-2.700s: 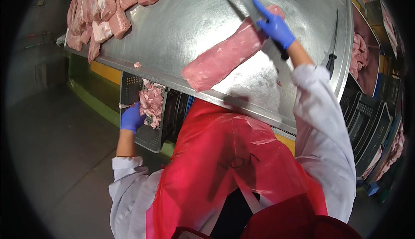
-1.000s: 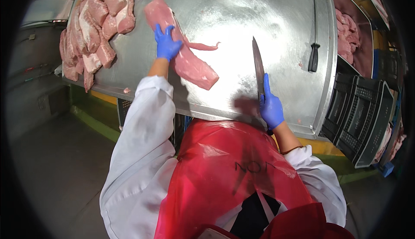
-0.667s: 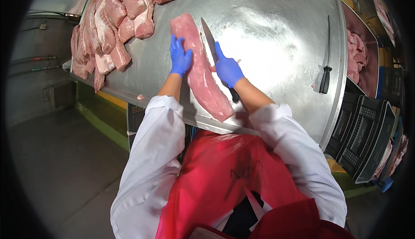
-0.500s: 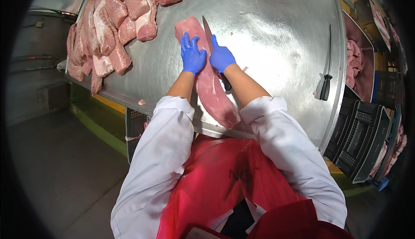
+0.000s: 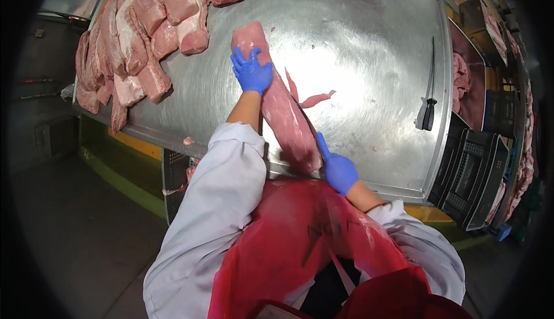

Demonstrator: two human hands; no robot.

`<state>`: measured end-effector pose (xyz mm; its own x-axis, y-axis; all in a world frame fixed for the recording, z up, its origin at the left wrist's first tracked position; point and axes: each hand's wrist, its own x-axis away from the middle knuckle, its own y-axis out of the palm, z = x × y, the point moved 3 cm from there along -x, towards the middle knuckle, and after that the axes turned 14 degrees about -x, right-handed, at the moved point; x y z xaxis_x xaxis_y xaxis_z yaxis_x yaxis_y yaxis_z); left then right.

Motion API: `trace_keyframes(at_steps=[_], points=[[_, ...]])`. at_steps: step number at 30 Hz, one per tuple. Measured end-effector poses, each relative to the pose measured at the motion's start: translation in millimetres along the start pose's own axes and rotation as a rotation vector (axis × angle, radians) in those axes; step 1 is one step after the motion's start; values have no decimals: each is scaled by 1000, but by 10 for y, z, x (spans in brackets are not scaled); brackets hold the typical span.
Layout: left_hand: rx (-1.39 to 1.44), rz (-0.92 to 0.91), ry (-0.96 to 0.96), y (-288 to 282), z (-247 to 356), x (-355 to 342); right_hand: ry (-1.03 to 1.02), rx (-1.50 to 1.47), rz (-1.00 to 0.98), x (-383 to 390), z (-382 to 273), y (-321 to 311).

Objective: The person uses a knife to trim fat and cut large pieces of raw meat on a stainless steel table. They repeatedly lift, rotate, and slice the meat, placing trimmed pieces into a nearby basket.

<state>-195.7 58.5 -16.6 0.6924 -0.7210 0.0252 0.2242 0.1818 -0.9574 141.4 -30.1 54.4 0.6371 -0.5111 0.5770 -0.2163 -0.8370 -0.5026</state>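
A long pink strip of boneless pork loin (image 5: 283,120) lies lengthwise on the steel table in front of me. My left hand (image 5: 253,75), in a blue glove, presses flat on its upper part with the fingers spread. At the loin's near right edge, my gloved right hand (image 5: 340,170) is closed round a knife, index finger stretched along it. Only part of the dark, narrow blade (image 5: 310,124) shows beside the meat; the handle is hidden in the hand. Thin meat trimmings (image 5: 317,99) rest on the steel right of the loin.
Many pork pieces (image 5: 147,16) are heaped at the far left of the steel table (image 5: 369,47). A second, black-handled knife (image 5: 429,108) lies near the right edge. Beyond it stand a bin with meat (image 5: 460,79) and black crates (image 5: 470,174).
My right hand with the knife has come down along the loin's right side toward me. Thin trimmings now lie beside the loin. My left hand has shifted slightly nearer.
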Motion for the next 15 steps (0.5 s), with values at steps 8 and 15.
trace_keyframes(at_steps=[8, 15], points=[[-7, 95, -173, -32, -462, 67, -272, -9, 226, -880, -31, -274], [-38, 167, -343, -44, -625, 171, -193, 202, -84, -498, 201, -326]])
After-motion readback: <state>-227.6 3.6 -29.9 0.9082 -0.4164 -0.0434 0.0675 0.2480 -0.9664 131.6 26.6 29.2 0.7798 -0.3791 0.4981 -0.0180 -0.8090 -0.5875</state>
